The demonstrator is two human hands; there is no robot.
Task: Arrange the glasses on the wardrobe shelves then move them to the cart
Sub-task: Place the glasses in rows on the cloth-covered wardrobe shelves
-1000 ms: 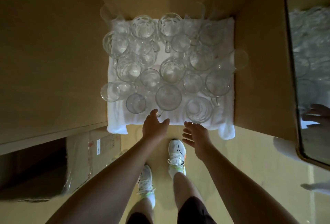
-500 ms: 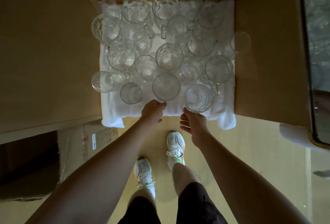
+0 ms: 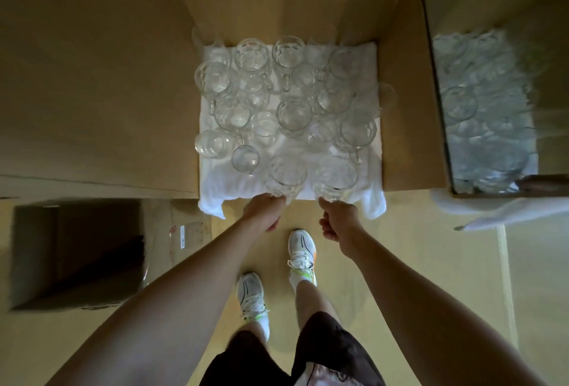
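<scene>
Two mugs gripped: left hand holds one, right hand another.

Bare forearms, no sleeves, both hands ungloved. Dark shorts, the right leg showing a paler, possibly patterned patch near the hem. White trainers with black swooshes, neon-green and orange accents, white socks.
</scene>
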